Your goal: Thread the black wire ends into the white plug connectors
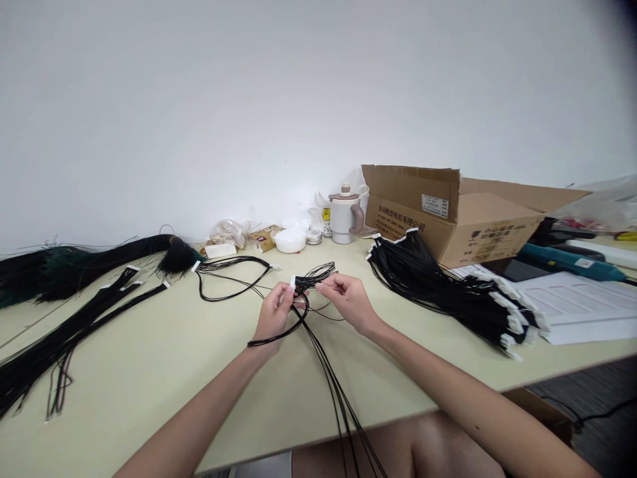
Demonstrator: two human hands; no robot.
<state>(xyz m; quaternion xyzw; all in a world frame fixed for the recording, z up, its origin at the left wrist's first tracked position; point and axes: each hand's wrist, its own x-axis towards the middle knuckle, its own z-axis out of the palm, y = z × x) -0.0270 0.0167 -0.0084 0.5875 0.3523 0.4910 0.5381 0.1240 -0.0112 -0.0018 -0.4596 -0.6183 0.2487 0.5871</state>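
My left hand (pixel 275 311) grips a black wire harness (pixel 298 325) close to its white connector (pixel 292 283), thumb pressed on top. Some of the harness wires loop around the left wrist; others trail down over the table's front edge. To the right of the connector, my right hand (pixel 346 300) pinches at the loose wire ends, thumb and forefinger together. Exactly which wire it has is too small to make out. Just behind the left hand, another wire harness (pixel 233 297) with white connectors lies looped on the table (pixel 223 392).
At left lie bundles of black wires (pixel 74 332) and a dark tied bunch (pixel 124 255). Finished-looking harnesses (pixel 438 292) are piled at right, before an open cardboard box (pixel 448 219). A white bowl (pixel 290 240) and a lidded mug (pixel 343 218) stand along the wall. Papers (pixel 587 305) lie far right.
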